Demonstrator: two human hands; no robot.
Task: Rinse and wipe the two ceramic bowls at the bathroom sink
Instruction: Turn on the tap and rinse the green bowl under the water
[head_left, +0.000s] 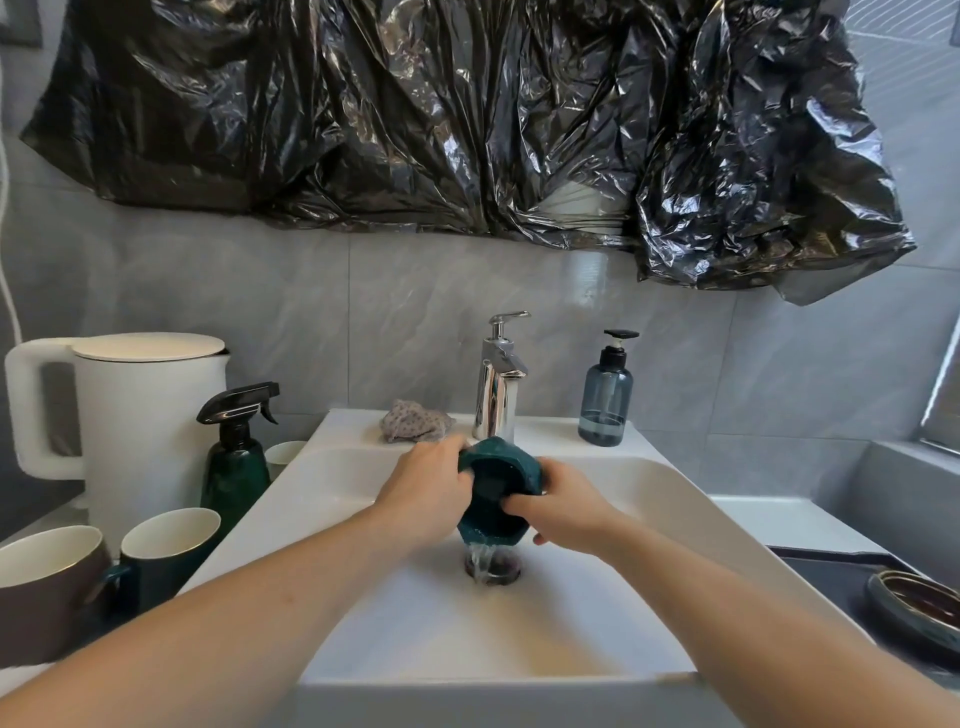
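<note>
Both hands are holding a dark green bowl (498, 493) in the middle of the frame, tipped over the white sink (649, 519) so water is pouring out of it onto the drain (493, 566). The left hand (426, 491) is curling its fingers over the bowl's top rim, and the right hand (563, 514) is gripping the side with the thumb reaching inside. The second bowl (914, 605) is sitting at the lower right edge. A faucet (498, 384), a rag (415, 421) and a soap bottle (608, 395) are lining the back ledge.
</note>
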